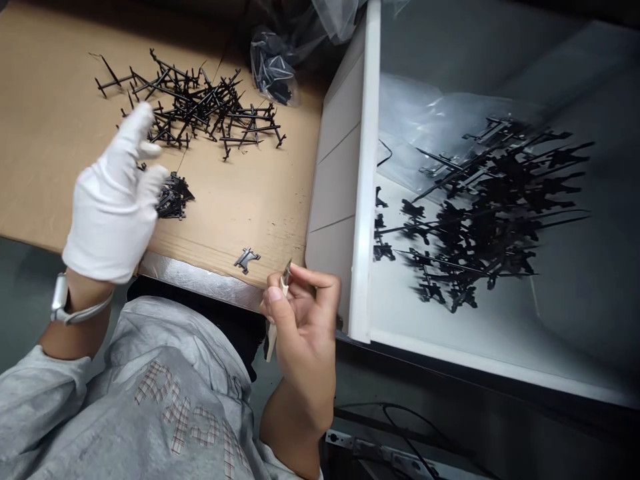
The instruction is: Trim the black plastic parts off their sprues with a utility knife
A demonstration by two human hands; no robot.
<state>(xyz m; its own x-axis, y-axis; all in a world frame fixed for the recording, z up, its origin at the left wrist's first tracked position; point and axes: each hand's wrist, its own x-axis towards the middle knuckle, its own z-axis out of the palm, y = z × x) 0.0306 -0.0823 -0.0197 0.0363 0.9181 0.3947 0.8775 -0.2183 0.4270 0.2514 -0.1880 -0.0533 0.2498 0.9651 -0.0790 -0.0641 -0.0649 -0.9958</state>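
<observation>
Head view shows the bare fingers (283, 317) of the right hand (307, 327) pinching a slim pale-handled tool (271, 343), its short metal tip pointing away from the body. The left hand (113, 207), in a white glove, is over the worktop (270, 193) with its fingers parted and half curled; whether they touch anything below cannot be told. One small black piece (247, 260) lies near the worktop's front edge, just beside the right hand. A small heap of black pieces (175, 198) sits beside the gloved thumb, and beyond it spreads a tangle of black rods (200, 103). Farther back stands a clear bag (274, 67) with dark contents. To the right, a white box (367, 167) holds many black parts (485, 220), some with thin rods, beside clear plastic (405, 120).
</observation>
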